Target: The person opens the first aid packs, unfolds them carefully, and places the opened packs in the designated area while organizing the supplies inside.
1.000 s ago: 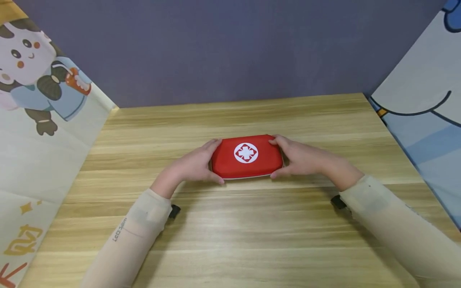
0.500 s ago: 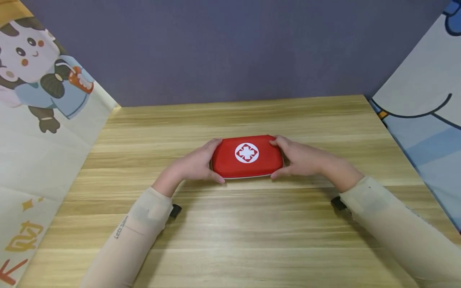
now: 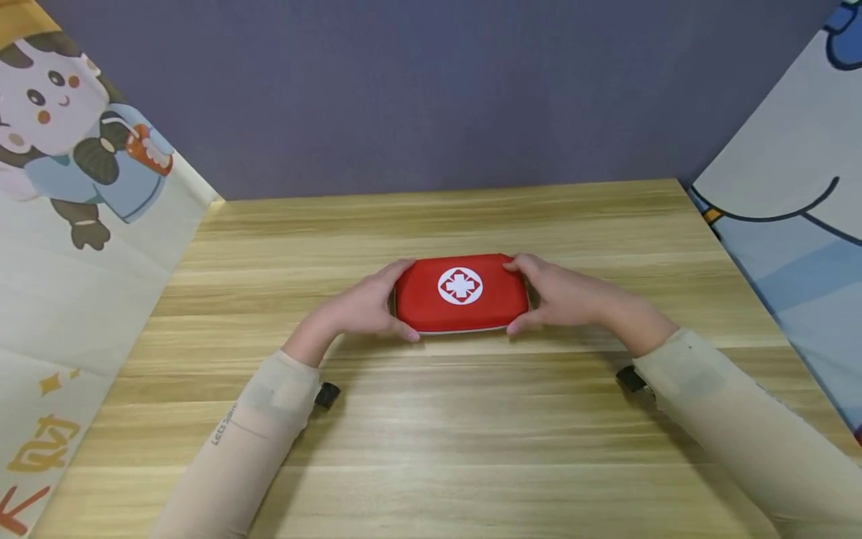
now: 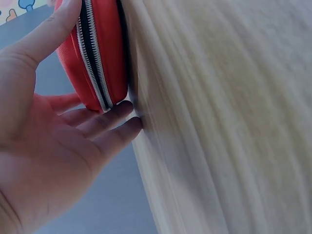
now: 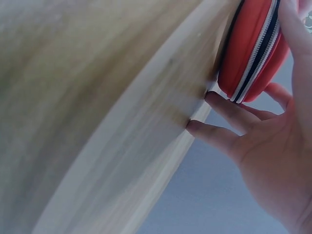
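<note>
A red first-aid case (image 3: 471, 313) with a white cross emblem (image 3: 461, 286) lies flat on the wooden table, its long side facing the person. My left hand (image 3: 369, 302) holds its left end, thumb at the near edge and fingers around the far corner. At the opposite end, my right hand (image 3: 569, 296) grips it the same way. Both wrist views show a silver zipper (image 4: 95, 58) running closed along the side of the case. Lower fingertips of each hand come down right at the tabletop beside the case.
The wood-grain table (image 3: 431, 434) meets a plain grey-blue wall (image 3: 431, 97) at the back. Printed cartoon panels (image 3: 60, 299) flank the left side, with another panel (image 3: 795, 187) at the right. Small black devices (image 3: 327, 395) sit under both sleeve cuffs.
</note>
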Motion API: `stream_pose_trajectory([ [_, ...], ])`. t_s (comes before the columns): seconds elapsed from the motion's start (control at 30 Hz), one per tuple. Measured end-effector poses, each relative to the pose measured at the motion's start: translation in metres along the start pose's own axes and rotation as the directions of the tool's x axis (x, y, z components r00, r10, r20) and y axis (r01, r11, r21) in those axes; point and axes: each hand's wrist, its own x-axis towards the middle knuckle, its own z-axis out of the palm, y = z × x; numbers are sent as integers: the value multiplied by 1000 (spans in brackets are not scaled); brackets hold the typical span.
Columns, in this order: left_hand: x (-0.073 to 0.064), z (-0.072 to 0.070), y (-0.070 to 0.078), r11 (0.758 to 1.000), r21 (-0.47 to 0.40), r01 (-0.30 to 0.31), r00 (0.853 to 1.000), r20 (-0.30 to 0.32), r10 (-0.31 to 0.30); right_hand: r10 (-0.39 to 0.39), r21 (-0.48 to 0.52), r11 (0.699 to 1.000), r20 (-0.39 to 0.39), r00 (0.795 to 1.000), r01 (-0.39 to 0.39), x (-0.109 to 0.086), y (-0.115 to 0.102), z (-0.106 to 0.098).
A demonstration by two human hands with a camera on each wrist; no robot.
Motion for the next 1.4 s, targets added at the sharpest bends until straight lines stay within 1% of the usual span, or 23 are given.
stream_pose_trajectory([
  [0.2,0,-2,-2,999,-38,0,1000,9,1,13,-2,1000,-6,1000,-13,0,-3,0],
  [0.33,-1,-4,-6,995,-101,4,1000,2,-4,61,-93,994,-28,998,-63,-2,-7,3],
  [0.43,-2,-6,-9,989,-145,1,1000,-18,-3,99,-182,977,-64,993,-109,-4,-13,6],
  [0.5,-2,-7,-10,988,-157,-9,999,-34,3,112,-218,967,-88,990,-129,-4,-19,8],
  [0.6,-2,-7,-10,989,-149,-19,999,-52,11,104,-272,954,-95,990,-126,-3,-30,13],
  [0.67,-1,-7,-9,989,-146,-13,998,-62,4,92,-316,941,-106,990,-122,-1,-37,17],
  [0.77,0,-6,-8,991,-133,15,997,-76,-26,87,-362,923,-139,986,-133,2,-46,21],
  [0.83,1,-6,-8,992,-119,50,994,-94,-61,102,-360,920,-164,981,-156,2,-51,23],
  [0.9,2,-5,-7,991,-105,86,988,-118,-98,144,-328,924,-175,974,-195,2,-57,23],
  [0.97,1,-4,-5,988,-96,121,981,-142,-134,194,-274,932,-175,965,-237,1,-63,20],
  [1.03,1,-2,-1,985,-84,151,974,-157,-163,252,-198,938,-171,952,-284,2,-68,15],
  [1.07,1,-1,0,985,-73,158,972,-162,-168,277,-156,940,-170,946,-304,2,-70,12],
  [1.17,0,2,7,981,-72,182,971,-146,-191,331,-47,938,-167,929,-343,4,-72,1],
  [1.23,0,4,11,978,-82,191,972,-124,-200,357,57,934,-143,923,-353,3,-70,-7],
  [1.27,0,5,12,977,-89,195,972,-115,-205,365,121,928,-124,923,-352,2,-69,-11],
  [1.3,0,5,14,975,-98,202,972,-104,-212,373,198,916,-99,923,-349,1,-66,-14],
  [1.33,1,6,15,973,-104,206,972,-97,-216,376,283,896,-71,924,-343,-1,-64,-17],
  [1.37,1,6,15,973,-105,207,972,-93,-217,378,368,867,-46,925,-336,-2,-61,-19],
  [1.4,2,7,15,973,-104,208,972,-93,-218,379,452,830,-24,925,-328,-4,-58,-20],
])
